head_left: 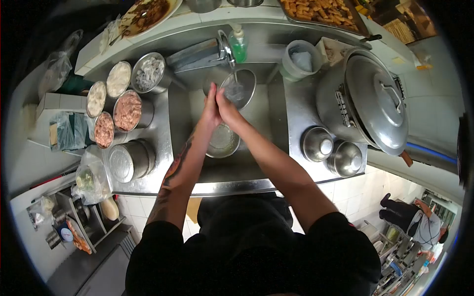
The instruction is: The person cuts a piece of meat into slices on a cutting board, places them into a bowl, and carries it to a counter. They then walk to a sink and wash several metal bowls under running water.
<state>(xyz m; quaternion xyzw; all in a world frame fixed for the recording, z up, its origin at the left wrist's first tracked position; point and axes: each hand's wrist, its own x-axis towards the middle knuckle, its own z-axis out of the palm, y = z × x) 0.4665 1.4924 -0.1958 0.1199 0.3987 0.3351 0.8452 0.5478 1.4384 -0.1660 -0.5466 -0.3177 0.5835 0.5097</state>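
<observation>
My left hand (212, 108) and my right hand (227, 107) are pressed palm to palm above the sink (256, 153). Their fingers are stretched out and point toward the tap; no object shows between them. Just beyond them the faucet (225, 47) runs water into a metal bowl (252, 81) that stands tilted in the basin. Below my wrists a second round metal bowl (223, 143) with liquid in it sits on the sink floor, partly covered by my forearms. Behind the tap stands a pump bottle of green soap (238, 47).
Left of the sink are metal tubs of minced meat (128, 111) and pale food, plus an upturned pot (123, 163). On the right stand a large lidded pot (340, 98), two domed metal bowls (317, 144) and a plastic tub (296, 66). Another person (412, 219) is at far right.
</observation>
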